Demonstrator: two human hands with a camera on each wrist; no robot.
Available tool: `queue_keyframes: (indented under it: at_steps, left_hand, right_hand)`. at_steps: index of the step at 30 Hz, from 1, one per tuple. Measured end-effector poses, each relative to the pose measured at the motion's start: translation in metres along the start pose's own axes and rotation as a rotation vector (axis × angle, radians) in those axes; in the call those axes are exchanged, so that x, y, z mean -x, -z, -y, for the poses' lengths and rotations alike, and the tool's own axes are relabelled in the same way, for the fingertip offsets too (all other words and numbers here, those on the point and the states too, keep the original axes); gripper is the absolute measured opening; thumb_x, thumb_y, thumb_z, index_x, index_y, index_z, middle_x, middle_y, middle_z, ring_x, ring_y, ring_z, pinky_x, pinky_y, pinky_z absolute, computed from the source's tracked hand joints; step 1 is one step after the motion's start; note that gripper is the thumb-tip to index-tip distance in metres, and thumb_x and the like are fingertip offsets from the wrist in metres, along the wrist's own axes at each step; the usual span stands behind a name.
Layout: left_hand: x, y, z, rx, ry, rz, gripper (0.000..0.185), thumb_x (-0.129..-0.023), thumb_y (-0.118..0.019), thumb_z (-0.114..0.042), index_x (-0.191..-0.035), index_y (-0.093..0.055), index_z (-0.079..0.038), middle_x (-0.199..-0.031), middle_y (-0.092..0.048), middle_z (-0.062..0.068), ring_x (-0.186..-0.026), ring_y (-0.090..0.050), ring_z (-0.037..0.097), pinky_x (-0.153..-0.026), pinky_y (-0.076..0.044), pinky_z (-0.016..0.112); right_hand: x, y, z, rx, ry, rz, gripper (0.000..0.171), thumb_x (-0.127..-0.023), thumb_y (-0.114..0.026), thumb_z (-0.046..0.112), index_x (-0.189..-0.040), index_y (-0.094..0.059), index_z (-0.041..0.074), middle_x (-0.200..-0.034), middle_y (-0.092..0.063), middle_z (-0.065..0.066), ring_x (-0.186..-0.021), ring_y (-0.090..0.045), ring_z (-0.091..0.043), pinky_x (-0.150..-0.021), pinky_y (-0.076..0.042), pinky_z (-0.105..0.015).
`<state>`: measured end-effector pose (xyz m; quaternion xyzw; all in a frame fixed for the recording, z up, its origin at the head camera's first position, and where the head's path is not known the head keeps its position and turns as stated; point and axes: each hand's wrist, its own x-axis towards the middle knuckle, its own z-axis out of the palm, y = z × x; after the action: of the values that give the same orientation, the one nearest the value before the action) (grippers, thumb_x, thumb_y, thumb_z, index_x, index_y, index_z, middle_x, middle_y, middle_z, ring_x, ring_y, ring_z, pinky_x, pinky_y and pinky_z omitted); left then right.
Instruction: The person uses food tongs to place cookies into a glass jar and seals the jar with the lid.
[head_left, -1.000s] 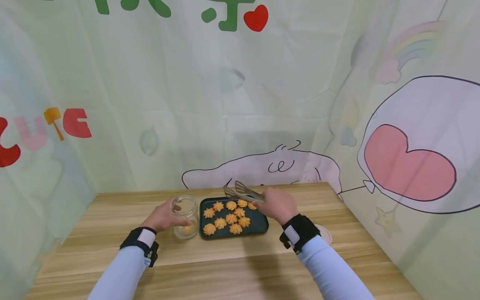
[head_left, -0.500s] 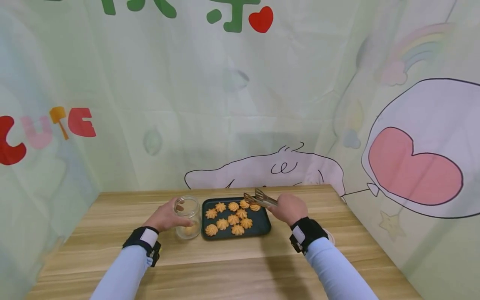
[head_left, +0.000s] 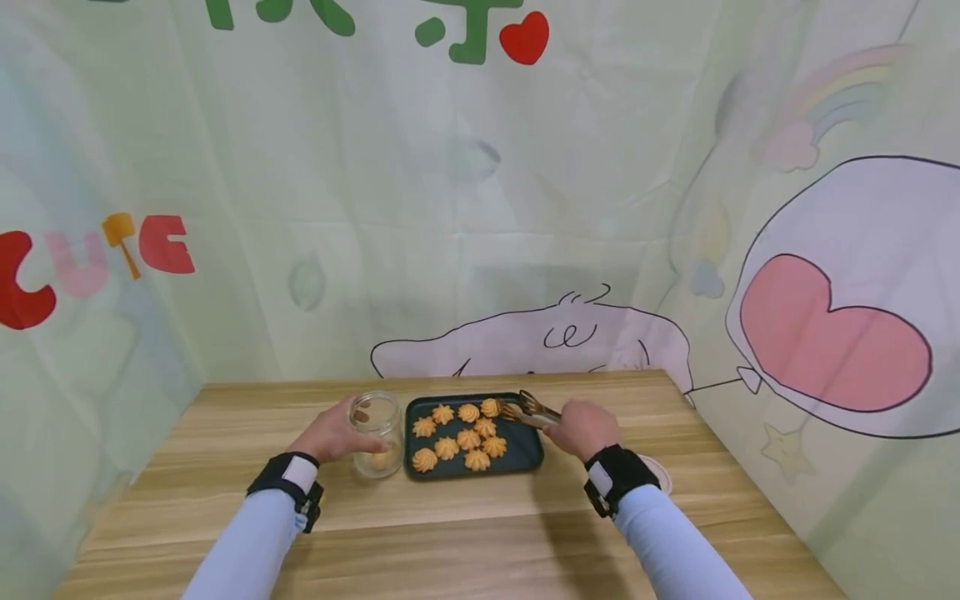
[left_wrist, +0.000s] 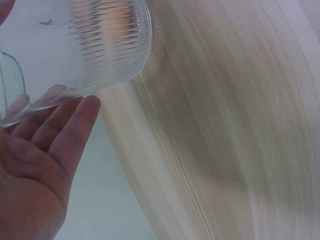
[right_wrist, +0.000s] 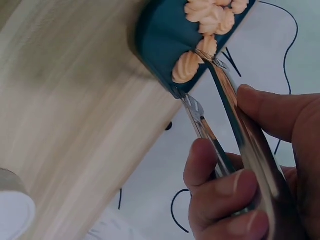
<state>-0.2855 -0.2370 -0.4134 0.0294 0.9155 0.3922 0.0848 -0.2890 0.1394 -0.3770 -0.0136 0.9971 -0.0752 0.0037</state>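
Observation:
My left hand (head_left: 333,433) grips a clear glass jar (head_left: 388,429) upright on the table, thumb and fingers on opposite sides. A cookie (left_wrist: 116,22) shows through the ribbed glass near the jar's bottom. To the right of the jar lies a dark tray (head_left: 517,458) with several piped, swirl-shaped cookies (head_left: 468,437). My right hand (head_left: 588,429) holds metal tongs (right_wrist: 252,145) over the tray's right end. In the right wrist view, the tongs' spread tips stand on either side of the end cookie (right_wrist: 186,68); whether they touch it I cannot tell.
A round whitish lid (head_left: 656,473) lies on the wooden table (head_left: 450,542), partly behind the right wrist. Printed cloth (head_left: 375,208) hangs behind the table's back edge and along both sides.
My right hand has moved right and down, bringing the tongs from above the tray's back to around the cookie at its right end. The left hand keeps its grip on the jar.

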Motion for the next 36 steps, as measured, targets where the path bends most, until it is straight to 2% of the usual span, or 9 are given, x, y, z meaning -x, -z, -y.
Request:
queue_keyframes:
  at_steps: [5,15,26,36]
  left_hand:
    - [0.000,0.001,0.000,-0.002,-0.001,-0.001,0.099,-0.072,-0.086,-0.038,-0.147,-0.035,-0.001,-0.138,-0.054,0.026,-0.123,-0.054,0.043,-0.097,-0.049,0.053]
    - [-0.001,0.000,0.003,0.014,0.020,-0.004,0.096,-0.072,-0.086,-0.037,-0.146,-0.036,-0.002,-0.138,-0.054,0.025,-0.123,-0.054,0.043,-0.098,-0.048,0.054]
    - [-0.003,-0.001,0.004,0.013,0.032,-0.005,0.097,-0.071,-0.086,-0.039,-0.146,-0.037,-0.003,-0.138,-0.054,0.025,-0.123,-0.054,0.043,-0.098,-0.048,0.055]
    - [-0.007,-0.001,0.007,0.013,0.026,-0.001,0.099,-0.069,-0.086,-0.042,-0.147,-0.036,-0.005,-0.139,-0.054,0.024,-0.124,-0.053,0.042,-0.098,-0.048,0.054]
  right_hand:
    - [0.003,-0.011,-0.002,-0.023,0.001,-0.030,0.038,-0.089,-0.069,0.038,-0.067,-0.061,0.008,-0.060,-0.054,-0.004,-0.054,-0.051,-0.020,-0.047,-0.039,-0.033]
    - [0.008,-0.026,-0.002,-0.004,0.059,-0.100,0.031,-0.088,-0.071,0.030,-0.072,-0.064,0.004,-0.062,-0.058,-0.007,-0.055,-0.055,-0.023,-0.051,-0.046,-0.040]
    - [0.014,-0.025,0.002,-0.022,0.006,-0.066,0.032,-0.089,-0.069,0.030,-0.071,-0.064,0.005,-0.061,-0.057,-0.007,-0.055,-0.053,-0.023,-0.050,-0.043,-0.037]
    - [0.014,-0.018,-0.001,-0.008,0.026,-0.050,0.038,-0.091,-0.066,0.034,-0.063,-0.059,0.009,-0.056,-0.051,-0.003,-0.050,-0.049,-0.021,-0.045,-0.036,-0.033]
